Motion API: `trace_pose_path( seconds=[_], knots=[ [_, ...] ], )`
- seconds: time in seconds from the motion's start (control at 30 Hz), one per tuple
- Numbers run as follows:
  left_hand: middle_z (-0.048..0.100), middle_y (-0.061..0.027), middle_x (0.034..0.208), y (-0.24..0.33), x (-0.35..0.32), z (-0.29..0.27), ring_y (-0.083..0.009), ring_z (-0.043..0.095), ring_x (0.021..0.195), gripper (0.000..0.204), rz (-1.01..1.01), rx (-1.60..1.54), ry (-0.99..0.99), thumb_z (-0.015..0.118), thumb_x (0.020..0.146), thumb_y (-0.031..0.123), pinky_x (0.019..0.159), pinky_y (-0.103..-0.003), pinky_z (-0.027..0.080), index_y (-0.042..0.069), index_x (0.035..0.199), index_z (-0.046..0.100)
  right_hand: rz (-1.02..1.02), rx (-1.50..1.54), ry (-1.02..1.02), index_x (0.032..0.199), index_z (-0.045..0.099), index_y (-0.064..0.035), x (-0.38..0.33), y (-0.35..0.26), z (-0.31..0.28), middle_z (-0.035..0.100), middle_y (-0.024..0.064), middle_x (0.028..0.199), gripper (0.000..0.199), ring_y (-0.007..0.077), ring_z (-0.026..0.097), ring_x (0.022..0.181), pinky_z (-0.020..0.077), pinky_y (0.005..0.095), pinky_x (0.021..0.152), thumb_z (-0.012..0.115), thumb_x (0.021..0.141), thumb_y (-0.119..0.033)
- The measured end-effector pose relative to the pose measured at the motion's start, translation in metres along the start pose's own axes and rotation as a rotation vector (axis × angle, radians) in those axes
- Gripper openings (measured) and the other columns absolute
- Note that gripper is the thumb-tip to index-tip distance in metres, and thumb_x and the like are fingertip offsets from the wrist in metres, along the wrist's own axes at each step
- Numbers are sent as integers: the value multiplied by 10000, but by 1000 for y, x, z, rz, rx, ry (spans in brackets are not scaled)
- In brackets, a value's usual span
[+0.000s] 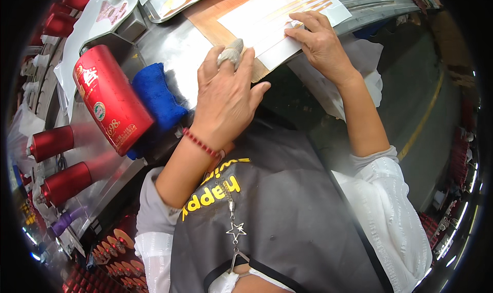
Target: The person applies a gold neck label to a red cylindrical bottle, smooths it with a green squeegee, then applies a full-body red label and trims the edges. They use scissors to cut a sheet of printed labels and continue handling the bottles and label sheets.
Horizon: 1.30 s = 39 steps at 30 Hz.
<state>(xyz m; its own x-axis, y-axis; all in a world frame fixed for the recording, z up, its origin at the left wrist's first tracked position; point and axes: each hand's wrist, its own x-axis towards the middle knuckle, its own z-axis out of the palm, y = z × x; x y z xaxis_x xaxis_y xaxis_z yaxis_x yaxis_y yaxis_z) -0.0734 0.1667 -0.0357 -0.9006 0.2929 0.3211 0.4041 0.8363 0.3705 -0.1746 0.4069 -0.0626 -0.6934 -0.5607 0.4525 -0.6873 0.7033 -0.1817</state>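
Note:
My left hand is open, its fingers apart over the near edge of the metal table. A grey wrapping covers one of its fingertips. My right hand reaches over a white sheet that bears several gold-brown strips. Its thumb and forefinger pinch together near those strips, with a small whitish bit between them that is too small to name. Beneath the sheet lies a wood-coloured board. Left of my left hand are a blue cloth and a glossy red canister.
A tray with a printed picture sits at the far left of the board. More red canisters line the left side. White plastic hangs below the table's edge by my right forearm. The floor at right carries a yellow line.

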Motion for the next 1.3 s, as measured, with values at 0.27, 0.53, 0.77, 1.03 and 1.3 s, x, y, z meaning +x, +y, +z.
trace_pose_path(
  seconds=[0.27,0.53,0.77,1.03,1.3],
  knots=[
    [649,-192,1055,5,9,28,-394,442,1267,378,58,62,21,705,863,247,1030,-468,346,132,1221,661,-37,80,-19,1069,728,-85,1,2,-2,603,94,1263,240,310,503,1214,443,395,1006,714,830,-69],
    [654,-154,1035,-3,-2,33,-357,494,1232,350,147,96,120,745,788,144,1004,-445,369,143,1134,692,-99,177,-66,1044,720,-79,-5,-1,-11,603,89,1259,242,318,492,1229,445,409,1006,741,803,-94],
    [644,-160,1045,-6,-1,36,-384,533,1138,260,87,-113,271,722,796,152,999,-461,389,116,1051,687,-163,230,-34,1051,719,-93,-20,-3,-9,603,86,1254,265,326,496,1224,447,420,1004,762,792,-125],
    [655,-186,1068,-3,12,42,-419,528,1144,246,48,-140,215,712,818,148,1002,-468,406,103,1058,680,-148,137,17,936,704,-87,-15,-7,-6,600,73,1221,194,316,514,1185,471,411,968,780,770,-152],
    [659,-155,1171,-5,-25,-20,-376,547,1145,307,228,-145,293,733,718,28,945,-441,474,97,1016,708,-68,322,-46,827,618,-18,-3,-33,-25,581,151,1177,148,383,507,1167,401,454,992,719,726,18]
  ],
)
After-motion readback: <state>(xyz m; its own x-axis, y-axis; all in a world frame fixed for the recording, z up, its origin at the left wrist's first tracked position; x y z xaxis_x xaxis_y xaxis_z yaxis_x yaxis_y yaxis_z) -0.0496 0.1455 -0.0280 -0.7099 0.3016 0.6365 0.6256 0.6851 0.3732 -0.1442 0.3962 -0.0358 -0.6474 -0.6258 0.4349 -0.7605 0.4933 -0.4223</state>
